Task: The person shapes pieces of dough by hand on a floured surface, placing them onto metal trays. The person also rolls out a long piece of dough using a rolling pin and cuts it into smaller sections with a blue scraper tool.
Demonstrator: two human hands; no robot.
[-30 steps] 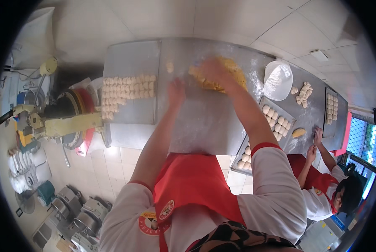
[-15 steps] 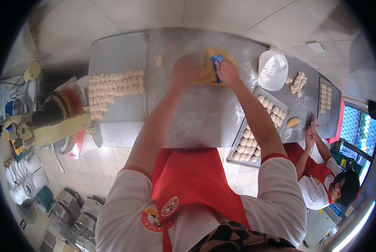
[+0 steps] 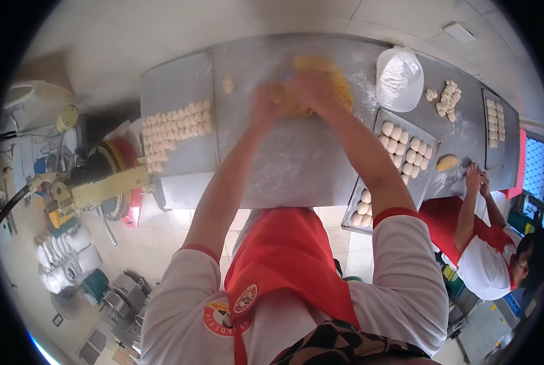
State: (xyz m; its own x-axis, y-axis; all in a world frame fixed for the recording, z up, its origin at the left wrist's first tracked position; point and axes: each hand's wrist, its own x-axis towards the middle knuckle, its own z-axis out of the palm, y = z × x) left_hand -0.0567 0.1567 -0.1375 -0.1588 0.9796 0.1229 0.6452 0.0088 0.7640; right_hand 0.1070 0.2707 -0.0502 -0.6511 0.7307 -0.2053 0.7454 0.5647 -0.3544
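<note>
1. Our right grip [image 3: 308,90] lies over the near side of a yellow mass [image 3: 339,85]; motion blur smears the fingers, so we cannot tell whether they are clamped or apart. A small blue patch [image 3: 286,78] shows at their left edge, too blurred for us to say what it is or if we hold it.
2. Our left grip [image 3: 266,103] is just left of the mass, also blurred; we cannot tell if its fingers are together, or whether they touch the yellow edge.
3. The mass sits on the counter [image 3: 284,164] straight ahead of us, presumably so both arms reach it equally. Our right grip and forearm hide part of it.
4. A small pale lump [image 3: 227,84] lies alone to the left, perhaps set aside to leave working room.
5. Farther left, dough pieces [image 3: 178,128] stand in close rows on a tray [image 3: 178,76], probably to save space and keep order.
6. To our right, a white basin [image 3: 413,94] holds flour [image 3: 395,73], likely kept near for dusting. Below it, our right arm covers some of the dough balls [image 3: 415,158].
7. Beyond, near a yellow oval lump [image 3: 447,162], a co-worker's hands [image 3: 477,177] are close together; whatever lies between them is too small to make out.
</note>
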